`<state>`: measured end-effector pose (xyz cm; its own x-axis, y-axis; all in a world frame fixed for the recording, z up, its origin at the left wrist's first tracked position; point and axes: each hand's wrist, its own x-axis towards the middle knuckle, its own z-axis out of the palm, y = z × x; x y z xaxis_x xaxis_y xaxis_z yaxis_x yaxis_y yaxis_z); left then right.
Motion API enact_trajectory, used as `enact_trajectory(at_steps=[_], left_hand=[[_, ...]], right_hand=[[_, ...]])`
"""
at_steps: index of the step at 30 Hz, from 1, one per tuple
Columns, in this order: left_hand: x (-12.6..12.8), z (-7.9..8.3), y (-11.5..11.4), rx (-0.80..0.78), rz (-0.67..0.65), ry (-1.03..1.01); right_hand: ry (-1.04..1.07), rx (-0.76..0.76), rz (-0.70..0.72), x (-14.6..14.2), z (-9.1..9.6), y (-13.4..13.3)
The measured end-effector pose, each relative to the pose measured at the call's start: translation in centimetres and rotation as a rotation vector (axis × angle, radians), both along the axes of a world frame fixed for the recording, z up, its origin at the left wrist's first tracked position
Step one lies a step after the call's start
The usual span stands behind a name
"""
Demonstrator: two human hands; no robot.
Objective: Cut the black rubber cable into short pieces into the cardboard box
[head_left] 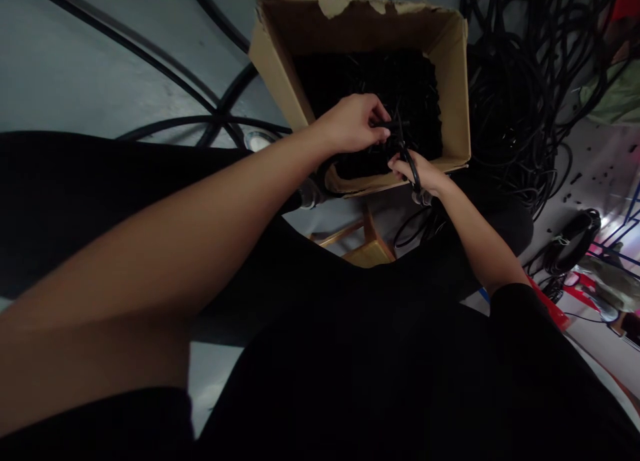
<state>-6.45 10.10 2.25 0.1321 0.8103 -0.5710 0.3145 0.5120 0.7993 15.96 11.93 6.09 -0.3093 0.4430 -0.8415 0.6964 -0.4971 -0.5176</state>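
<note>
Over the open cardboard box (459, 94), my left hand (357, 122) pinches a short black rod-like piece (393, 124) between thumb and fingers. Close by on the right, my right hand (419, 171) is closed around what look like black-handled scissors (411, 164), with a curved handle passing over the back of the hand. Their thin pointed end rises beside the tip of the black piece; whether the two touch I cannot tell. Inside the box lies a dark heap of small black pieces (365, 71), hard to make out singly.
Tangled black cables or hoses (515, 101) pile up right of the box. More thick black hoses (210, 118) cross the grey floor on the left. A small wooden stool (367, 248) stands below the box, between my legs. Black scraps lie on the floor near a coiled bundle (575, 241).
</note>
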Motion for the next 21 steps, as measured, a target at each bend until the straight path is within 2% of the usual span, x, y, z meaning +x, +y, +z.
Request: enact_trajectory(at_steps=[4, 11, 16, 21], left_hand=[[-0.3, -0.4, 0.0, 0.028, 0.026, 0.03], [-0.2, -1.1, -0.2, 0.065, -0.055, 0.029], [-0.2, -0.8, -0.3, 0.122, -0.13, 0.053], [-0.4, -0.4, 0.0, 0.156, -0.132, 0.099]], right_hand=[[0.007, 0.009, 0.019, -0.1, -0.4, 0.1], [0.012, -0.005, 0.009, -0.4, -0.5, -0.3], [0.026, -0.018, -0.024, -0.3, -0.3, 0.1], [0.033, 0.002, -0.056, 0.0, -0.9, 0.9]])
